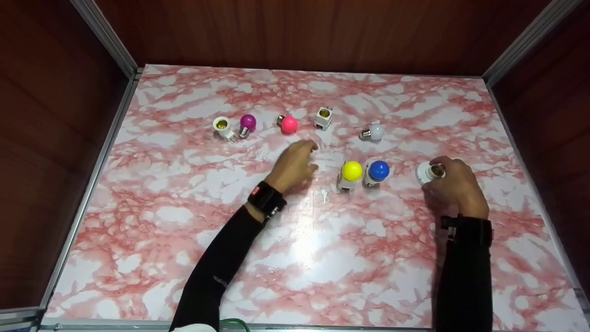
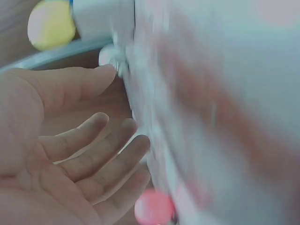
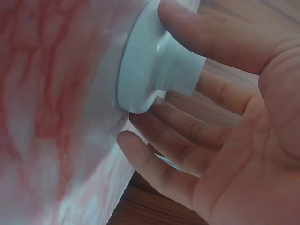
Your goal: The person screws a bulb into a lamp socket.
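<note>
My right hand (image 1: 456,186) is at a round white bulb socket (image 1: 425,173) on the right of the table, thumb on one side and fingers on the other. The right wrist view shows the socket's wide base (image 3: 136,65) against the tabletop, held between thumb and fingers. Over the middle of the table, my left hand (image 1: 295,167) holds nothing, its fingers loosely bent. Nearest to it are a pink bulb (image 1: 289,124) lying on its side and a yellow bulb (image 1: 351,171) standing in a white plug-in socket. A blue bulb (image 1: 379,170) stands in a similar socket beside the yellow one.
Farther back lie a purple bulb (image 1: 248,122), a white bulb (image 1: 376,132), a round-topped plug-in socket (image 1: 222,124) and a square white socket (image 1: 324,117). Dark wood-look panels (image 1: 295,34) with metal edging enclose the red-and-white marbled table (image 1: 175,214) at the back and sides.
</note>
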Motion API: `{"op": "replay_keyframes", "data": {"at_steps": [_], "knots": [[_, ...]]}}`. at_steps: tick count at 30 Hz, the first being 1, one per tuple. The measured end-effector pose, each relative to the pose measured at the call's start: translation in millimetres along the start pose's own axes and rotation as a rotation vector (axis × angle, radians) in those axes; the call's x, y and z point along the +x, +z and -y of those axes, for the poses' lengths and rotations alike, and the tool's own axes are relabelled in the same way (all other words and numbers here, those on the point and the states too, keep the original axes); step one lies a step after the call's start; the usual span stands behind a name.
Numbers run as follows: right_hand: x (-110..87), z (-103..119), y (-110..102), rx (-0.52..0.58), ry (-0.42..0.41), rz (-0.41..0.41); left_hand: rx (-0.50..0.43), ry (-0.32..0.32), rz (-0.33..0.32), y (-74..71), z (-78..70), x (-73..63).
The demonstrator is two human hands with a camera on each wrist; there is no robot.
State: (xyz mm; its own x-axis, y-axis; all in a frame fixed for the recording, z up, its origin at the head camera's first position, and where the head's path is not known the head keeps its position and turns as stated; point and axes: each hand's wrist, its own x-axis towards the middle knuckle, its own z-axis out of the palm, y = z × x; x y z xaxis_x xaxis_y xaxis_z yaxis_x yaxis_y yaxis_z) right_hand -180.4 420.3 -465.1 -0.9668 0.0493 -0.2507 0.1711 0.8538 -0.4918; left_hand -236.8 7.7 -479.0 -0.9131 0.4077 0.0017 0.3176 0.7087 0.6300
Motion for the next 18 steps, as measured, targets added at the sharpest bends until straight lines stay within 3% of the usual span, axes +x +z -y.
{"op": "replay_keyframes", "data": {"at_steps": [4, 9, 14, 18], "knots": [[-0.5, 0, 2, -0.014, -0.004, -0.018, -0.009, -0.074, -0.058, -25.7, 15.1, 6.6], [-1.5, 2, 3, -0.030, 0.008, -0.015, 0.066, -0.119, -0.154, -50.2, 38.5, 14.1], [-2.4, 4, 7, -0.041, 0.016, -0.017, 0.146, -0.162, -0.245, -66.4, 63.6, 19.9], [-2.3, 6, 8, -0.047, 0.009, -0.019, 0.191, -0.149, -0.290, -73.7, 80.7, 20.6]]}}
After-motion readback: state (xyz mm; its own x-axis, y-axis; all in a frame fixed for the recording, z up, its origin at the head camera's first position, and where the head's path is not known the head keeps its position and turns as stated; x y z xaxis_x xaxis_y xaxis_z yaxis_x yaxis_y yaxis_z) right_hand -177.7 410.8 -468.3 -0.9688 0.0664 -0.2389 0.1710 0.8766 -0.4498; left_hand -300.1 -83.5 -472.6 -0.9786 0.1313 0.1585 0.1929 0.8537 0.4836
